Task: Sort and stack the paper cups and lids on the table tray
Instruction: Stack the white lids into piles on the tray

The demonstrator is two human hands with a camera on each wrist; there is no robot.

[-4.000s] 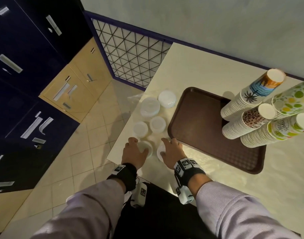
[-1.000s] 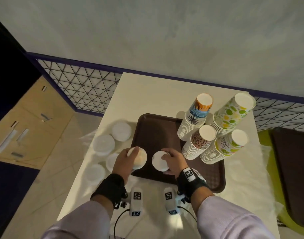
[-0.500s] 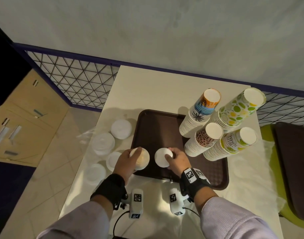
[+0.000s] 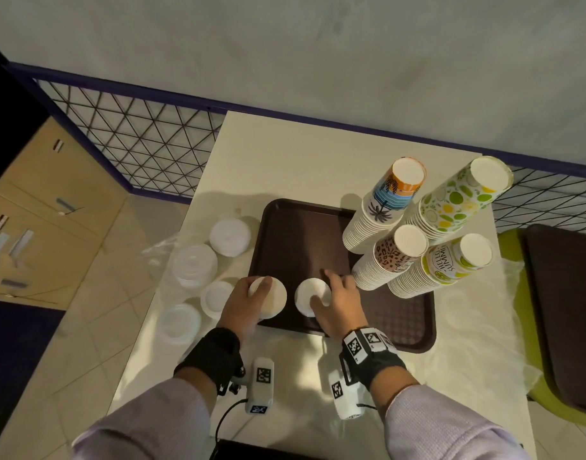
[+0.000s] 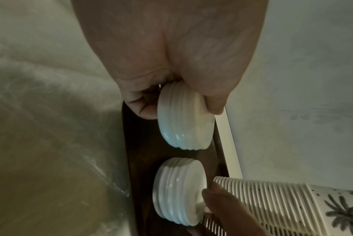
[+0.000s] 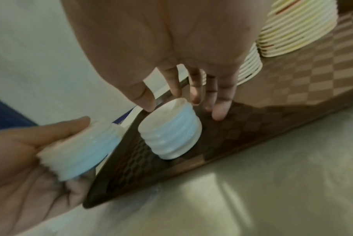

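Change, within the last second: your right hand [image 4: 334, 305] has set its lid stack [image 4: 311, 296] down on the tray [image 4: 298, 237]; fingers now spread and straight, thumb tip touching the stack's top, gripping nothing. Your left hand [image 4: 243, 305] still grips a second lid stack [image 4: 271, 297], hanging just over the tray's near-left edge. Cup stacks [image 4: 417, 234]: right part of the tray. Loose lids [image 4: 198, 277]: four piles on the table [image 4: 285, 154], left of the tray. Judgement: lids are starting to join the tray.
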